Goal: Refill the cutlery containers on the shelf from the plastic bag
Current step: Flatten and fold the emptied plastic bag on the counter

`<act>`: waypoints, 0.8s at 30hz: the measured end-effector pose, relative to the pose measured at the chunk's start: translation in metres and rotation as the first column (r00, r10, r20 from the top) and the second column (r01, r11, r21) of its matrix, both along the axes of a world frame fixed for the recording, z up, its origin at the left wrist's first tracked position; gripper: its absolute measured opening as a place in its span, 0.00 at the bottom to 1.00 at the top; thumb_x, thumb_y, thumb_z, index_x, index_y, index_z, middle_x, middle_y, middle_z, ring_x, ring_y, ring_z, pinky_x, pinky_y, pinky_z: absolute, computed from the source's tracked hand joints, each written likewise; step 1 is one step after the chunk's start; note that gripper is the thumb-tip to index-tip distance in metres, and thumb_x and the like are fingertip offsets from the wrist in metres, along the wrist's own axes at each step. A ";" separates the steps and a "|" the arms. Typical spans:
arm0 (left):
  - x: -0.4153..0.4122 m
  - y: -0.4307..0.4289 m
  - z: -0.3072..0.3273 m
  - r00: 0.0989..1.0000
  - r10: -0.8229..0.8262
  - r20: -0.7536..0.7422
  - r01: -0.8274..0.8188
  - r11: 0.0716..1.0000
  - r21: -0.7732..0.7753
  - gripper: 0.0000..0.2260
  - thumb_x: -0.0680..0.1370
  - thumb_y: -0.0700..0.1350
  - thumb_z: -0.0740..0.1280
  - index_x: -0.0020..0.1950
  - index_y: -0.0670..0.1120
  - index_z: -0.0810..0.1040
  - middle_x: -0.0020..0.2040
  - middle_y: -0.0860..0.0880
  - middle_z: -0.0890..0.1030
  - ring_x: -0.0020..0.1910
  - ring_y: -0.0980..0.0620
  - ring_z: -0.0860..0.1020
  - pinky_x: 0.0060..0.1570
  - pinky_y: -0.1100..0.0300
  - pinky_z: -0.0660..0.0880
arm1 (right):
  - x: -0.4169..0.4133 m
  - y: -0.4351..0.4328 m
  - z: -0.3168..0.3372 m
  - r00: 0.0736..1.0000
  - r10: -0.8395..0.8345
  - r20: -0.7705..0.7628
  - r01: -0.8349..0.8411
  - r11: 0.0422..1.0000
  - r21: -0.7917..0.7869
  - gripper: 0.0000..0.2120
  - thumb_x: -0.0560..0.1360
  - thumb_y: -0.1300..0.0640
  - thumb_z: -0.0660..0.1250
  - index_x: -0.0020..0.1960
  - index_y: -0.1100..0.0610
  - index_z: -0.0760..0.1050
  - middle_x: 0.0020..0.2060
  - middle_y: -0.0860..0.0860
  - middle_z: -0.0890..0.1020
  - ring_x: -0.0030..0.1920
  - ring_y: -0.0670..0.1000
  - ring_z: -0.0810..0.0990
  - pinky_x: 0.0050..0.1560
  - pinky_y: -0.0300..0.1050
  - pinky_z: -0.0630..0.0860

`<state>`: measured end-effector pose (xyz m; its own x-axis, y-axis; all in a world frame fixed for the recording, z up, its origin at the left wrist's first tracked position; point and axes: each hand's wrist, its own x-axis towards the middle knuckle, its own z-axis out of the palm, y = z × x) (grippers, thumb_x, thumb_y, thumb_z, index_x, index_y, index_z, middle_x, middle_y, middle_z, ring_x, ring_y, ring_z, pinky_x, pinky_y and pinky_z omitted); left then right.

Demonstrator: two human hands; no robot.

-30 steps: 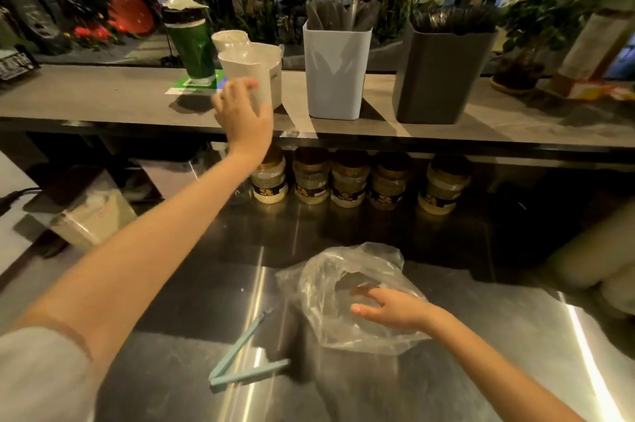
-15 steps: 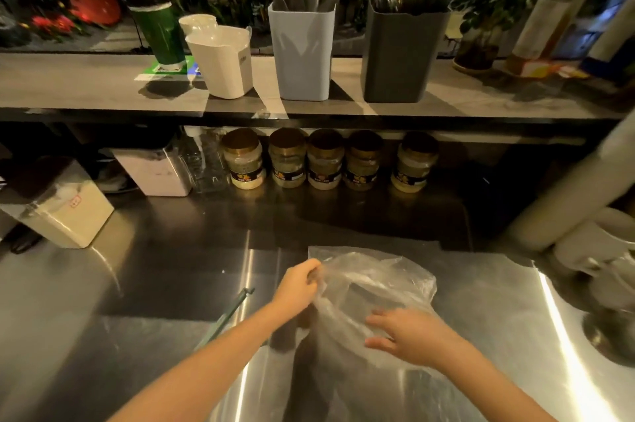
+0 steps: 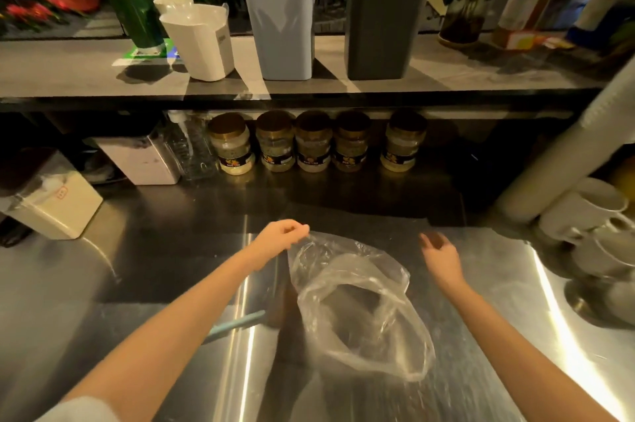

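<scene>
Steel counter (image 3: 137,267), dim light. Clear plastic bag (image 3: 357,304) lies flat at lower centre of frame, mouth gaping toward the bottom edge; nothing visible inside it.

Left hand (image 3: 280,236), centre frame: fingers curled, thumb and fingertips pinching the bag's upper left corner.

Right hand (image 3: 441,255), right of centre: somewhat blurred, fingers loosely bent, holding nothing, apart from the bag.

Teal clip (image 3: 237,323) on the counter just left of the bag, partly hidden behind the left forearm.

Shelf (image 3: 68,74) across the upper frame carries 3 containers in a row: white tapered tub (image 3: 202,43), pale container (image 3: 281,30) with cutlery standing in it, dark grey container (image 3: 385,30) with dark cutlery.

5 jars (image 3: 312,143) below the shelf.
</scene>
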<state>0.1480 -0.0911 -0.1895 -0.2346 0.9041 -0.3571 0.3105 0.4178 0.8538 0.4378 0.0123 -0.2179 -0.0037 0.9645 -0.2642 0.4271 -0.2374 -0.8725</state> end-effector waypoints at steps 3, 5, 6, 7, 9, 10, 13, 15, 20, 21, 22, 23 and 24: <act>0.000 0.018 -0.027 0.920 0.391 -0.023 -0.390 0.912 -0.128 0.21 0.78 0.51 0.66 0.65 0.41 0.69 0.51 0.46 0.78 0.53 0.47 0.76 0.48 0.59 0.73 | -0.002 0.013 -0.040 1.000 0.001 0.015 0.002 0.979 -0.202 0.18 0.77 0.64 0.63 0.65 0.69 0.69 0.61 0.64 0.76 0.61 0.61 0.75 0.60 0.45 0.71; 0.000 0.027 -0.048 0.885 0.466 0.023 -0.444 0.856 -0.264 0.30 0.77 0.55 0.66 0.72 0.40 0.62 0.64 0.40 0.73 0.63 0.41 0.73 0.61 0.51 0.71 | -0.005 0.016 -0.053 0.998 -0.017 0.058 0.034 0.951 -0.307 0.16 0.78 0.61 0.62 0.64 0.66 0.72 0.58 0.62 0.78 0.52 0.57 0.76 0.46 0.38 0.75; 0.002 0.031 -0.058 0.872 0.488 0.022 -0.457 0.831 -0.316 0.32 0.76 0.56 0.67 0.72 0.41 0.61 0.66 0.40 0.71 0.65 0.40 0.71 0.64 0.49 0.70 | -0.009 0.016 -0.056 0.998 -0.048 0.047 0.062 0.929 -0.365 0.15 0.79 0.60 0.62 0.63 0.64 0.73 0.55 0.61 0.79 0.47 0.56 0.75 0.40 0.40 0.76; 0.003 0.034 -0.067 0.860 0.510 0.026 -0.470 0.810 -0.352 0.30 0.75 0.56 0.68 0.70 0.42 0.64 0.66 0.40 0.72 0.64 0.41 0.72 0.65 0.49 0.70 | -0.012 0.016 -0.059 0.998 -0.058 0.036 0.067 0.914 -0.399 0.14 0.78 0.60 0.63 0.62 0.63 0.75 0.50 0.60 0.78 0.42 0.55 0.75 0.36 0.42 0.75; 0.010 0.038 -0.077 0.842 0.538 0.050 -0.492 0.801 -0.341 0.19 0.73 0.54 0.71 0.56 0.43 0.72 0.58 0.41 0.77 0.55 0.46 0.76 0.63 0.51 0.72 | -0.016 0.020 -0.062 0.998 0.011 0.059 0.015 0.901 -0.433 0.13 0.77 0.59 0.65 0.60 0.63 0.77 0.44 0.57 0.79 0.33 0.50 0.75 0.28 0.39 0.72; 0.014 0.040 -0.078 0.838 0.543 0.054 -0.503 0.808 -0.307 0.14 0.74 0.51 0.71 0.51 0.43 0.74 0.52 0.42 0.78 0.50 0.48 0.76 0.61 0.53 0.73 | -0.016 0.020 -0.059 0.996 0.067 0.064 -0.031 0.891 -0.452 0.12 0.77 0.59 0.65 0.58 0.63 0.77 0.41 0.55 0.80 0.30 0.48 0.75 0.26 0.37 0.71; 0.016 0.044 -0.072 0.808 0.576 0.124 -0.544 0.810 -0.221 0.09 0.76 0.44 0.69 0.53 0.42 0.75 0.41 0.46 0.78 0.36 0.52 0.75 0.47 0.56 0.76 | -0.013 0.022 -0.047 0.973 0.218 -0.073 -0.221 0.797 -0.562 0.17 0.77 0.49 0.64 0.58 0.61 0.74 0.42 0.51 0.79 0.37 0.45 0.77 0.34 0.35 0.73; 0.012 0.045 -0.066 0.800 0.563 0.207 -0.535 0.826 -0.180 0.09 0.78 0.40 0.67 0.56 0.38 0.76 0.29 0.51 0.78 0.24 0.59 0.74 0.33 0.64 0.72 | -0.004 0.020 -0.035 0.904 0.422 -0.071 -0.374 0.698 -0.610 0.22 0.75 0.41 0.62 0.53 0.60 0.76 0.42 0.50 0.80 0.41 0.47 0.78 0.41 0.38 0.74; -0.004 0.043 -0.045 0.792 0.539 0.287 -0.544 0.836 -0.070 0.14 0.78 0.33 0.64 0.63 0.31 0.72 0.46 0.40 0.81 0.24 0.64 0.78 0.30 0.73 0.75 | 0.015 0.021 -0.018 0.795 0.606 -0.042 -0.552 0.691 -0.466 0.16 0.74 0.43 0.65 0.35 0.55 0.70 0.30 0.48 0.71 0.33 0.46 0.70 0.40 0.39 0.67; -0.009 0.042 -0.041 0.809 0.508 0.296 -0.512 0.856 -0.068 0.15 0.78 0.34 0.64 0.64 0.33 0.73 0.53 0.38 0.80 0.28 0.63 0.79 0.33 0.72 0.76 | 0.018 0.021 -0.017 0.845 0.533 -0.032 -0.500 0.768 -0.400 0.14 0.76 0.48 0.65 0.37 0.56 0.72 0.32 0.48 0.74 0.34 0.45 0.72 0.42 0.39 0.68; -0.012 0.041 -0.039 0.837 0.463 0.292 -0.463 0.883 -0.074 0.15 0.78 0.37 0.65 0.64 0.35 0.73 0.58 0.38 0.78 0.34 0.61 0.81 0.38 0.69 0.76 | 0.021 0.023 -0.022 0.902 0.432 -0.022 -0.412 0.842 -0.350 0.12 0.77 0.51 0.65 0.38 0.57 0.73 0.34 0.48 0.77 0.35 0.45 0.75 0.43 0.39 0.69; -0.014 0.038 -0.036 0.863 0.422 0.279 -0.414 0.906 -0.088 0.16 0.78 0.40 0.66 0.65 0.39 0.73 0.61 0.41 0.77 0.42 0.58 0.81 0.44 0.66 0.76 | 0.025 0.024 -0.026 0.943 0.333 -0.030 -0.324 0.888 -0.325 0.11 0.77 0.52 0.65 0.39 0.58 0.75 0.35 0.50 0.78 0.36 0.46 0.76 0.44 0.41 0.71; -0.014 0.035 -0.034 0.885 0.390 0.253 -0.373 0.921 -0.113 0.17 0.79 0.44 0.66 0.66 0.42 0.72 0.60 0.44 0.76 0.49 0.54 0.78 0.48 0.62 0.75 | 0.029 0.025 -0.032 0.967 0.249 -0.051 -0.252 0.910 -0.330 0.11 0.77 0.51 0.65 0.40 0.57 0.76 0.36 0.52 0.79 0.36 0.48 0.76 0.43 0.43 0.71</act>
